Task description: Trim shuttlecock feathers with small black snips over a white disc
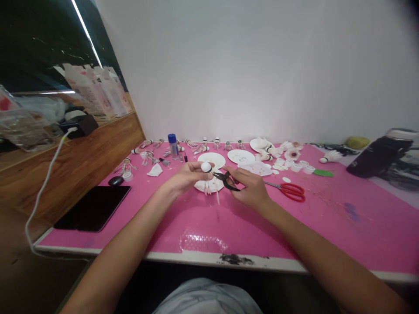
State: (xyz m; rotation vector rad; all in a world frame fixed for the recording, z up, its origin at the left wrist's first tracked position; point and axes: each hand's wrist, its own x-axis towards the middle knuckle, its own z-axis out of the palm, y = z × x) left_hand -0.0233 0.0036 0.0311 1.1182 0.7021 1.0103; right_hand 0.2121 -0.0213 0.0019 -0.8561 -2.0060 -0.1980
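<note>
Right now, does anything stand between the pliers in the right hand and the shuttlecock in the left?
Nothing visible does. The right hand holds the pliers with their tips right by the shuttlecock, which the left hand grips; whether the tips touch it, I cannot tell.

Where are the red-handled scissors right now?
In the head view, the red-handled scissors lie on the pink tabletop, right of centre, just to the right of the right hand, with a small white disc just beyond them.

No text legible; any print on the blue-capped bottle seems blurred.
</note>
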